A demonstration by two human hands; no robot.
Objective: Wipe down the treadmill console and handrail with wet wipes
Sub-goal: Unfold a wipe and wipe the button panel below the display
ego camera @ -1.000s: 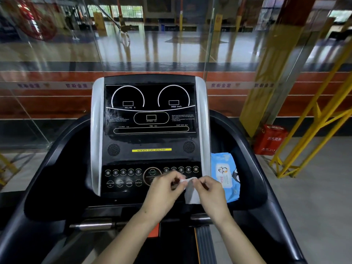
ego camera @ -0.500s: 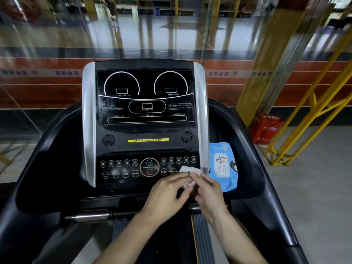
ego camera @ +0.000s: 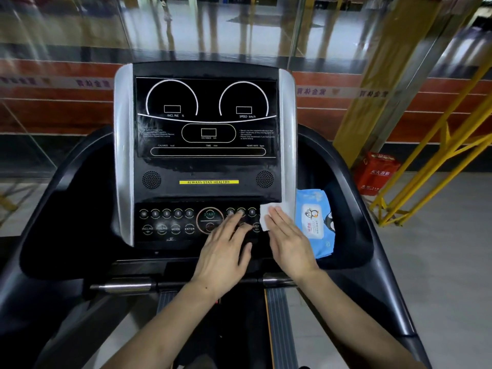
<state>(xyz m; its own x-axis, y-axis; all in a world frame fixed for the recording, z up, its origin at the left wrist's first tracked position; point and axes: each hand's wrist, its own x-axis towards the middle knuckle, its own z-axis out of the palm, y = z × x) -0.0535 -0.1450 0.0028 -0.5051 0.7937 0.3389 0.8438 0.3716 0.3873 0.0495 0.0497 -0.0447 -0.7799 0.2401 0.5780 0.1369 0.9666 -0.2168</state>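
Note:
The black treadmill console (ego camera: 206, 166) with silver side strips fills the middle of the view. A white wet wipe (ego camera: 267, 213) lies flat on the right end of the button panel. My right hand (ego camera: 288, 242) presses on the wipe with fingers stretched flat. My left hand (ego camera: 225, 251) rests beside it on the buttons, fingers spread, holding nothing. A chrome handrail bar (ego camera: 127, 284) runs across below the console, partly hidden by my wrists. The blue wet wipe pack (ego camera: 315, 222) sits in the right side tray.
Black curved side arms (ego camera: 372, 235) flank the console. A glass wall (ego camera: 80, 35) stands behind it. A red box (ego camera: 378, 173) and yellow metal railing (ego camera: 439, 161) are on the floor at right. The belt edge (ego camera: 279, 328) runs below.
Both hands held the wipe between them in front of the panel. Now the wipe lies spread on the panel under my right hand, and my left hand has let go.

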